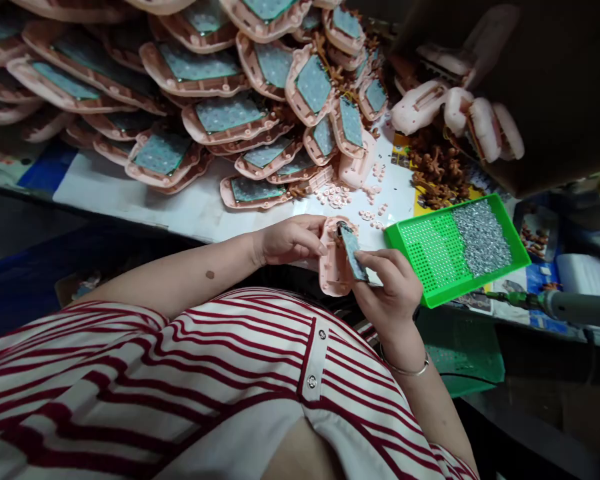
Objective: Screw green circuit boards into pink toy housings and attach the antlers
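My left hand (300, 239) grips a pink plastic half-shell (334, 265) by its upper left side, its hollow inner face turned toward me. In my right hand (391, 280) a greenish-grey circuit board (353, 250) is pinched between thumb and fingers. The board stands tilted over the right side of the shell, its upper end close to a dark part near the shell's top. Whether the board touches the shell there I cannot tell. Part of the board's lower end is hidden by my right fingers.
Stacked pink shells with boards (230, 115) fill the table's back and left. Small pink rings (334, 196) lie ahead of my hands. To the right are a green basket (430, 267) of metal screws (483, 237), brown parts (440, 170), an electric screwdriver (575, 308), and a box (535, 87) with pink shells.
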{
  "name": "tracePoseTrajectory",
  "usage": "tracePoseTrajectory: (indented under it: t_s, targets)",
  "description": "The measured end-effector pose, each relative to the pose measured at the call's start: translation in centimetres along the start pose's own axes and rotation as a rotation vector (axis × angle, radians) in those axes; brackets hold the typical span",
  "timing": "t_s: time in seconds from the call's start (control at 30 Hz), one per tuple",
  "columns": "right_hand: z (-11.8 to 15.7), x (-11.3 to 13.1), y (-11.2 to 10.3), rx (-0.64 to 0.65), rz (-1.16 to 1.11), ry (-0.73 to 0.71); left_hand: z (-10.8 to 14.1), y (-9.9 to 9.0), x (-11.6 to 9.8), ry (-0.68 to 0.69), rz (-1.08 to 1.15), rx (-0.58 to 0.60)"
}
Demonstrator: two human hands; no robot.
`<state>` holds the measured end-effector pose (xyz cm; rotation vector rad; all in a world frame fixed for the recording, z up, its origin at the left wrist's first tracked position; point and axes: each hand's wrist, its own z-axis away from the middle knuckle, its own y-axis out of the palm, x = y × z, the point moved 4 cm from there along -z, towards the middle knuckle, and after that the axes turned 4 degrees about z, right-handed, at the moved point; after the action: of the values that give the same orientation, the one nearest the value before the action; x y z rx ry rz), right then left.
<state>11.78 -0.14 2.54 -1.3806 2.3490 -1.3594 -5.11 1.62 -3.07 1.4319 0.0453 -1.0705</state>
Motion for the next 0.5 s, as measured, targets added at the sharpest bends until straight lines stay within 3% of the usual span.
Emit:
tracePoseTrajectory:
  t_s: [0.23,0.5]
  targets:
    - [-0.2,-1.4,0.4,-0.038,-0.07,0.127,-0.1,-0.3,-0.4,-0.023,0.052,-0.003]
    - [-0.5,-1.7,0.8,-0.036,-0.057,0.156,-0.4,-0.3,-0.4,-0.048,0.088,0.002]
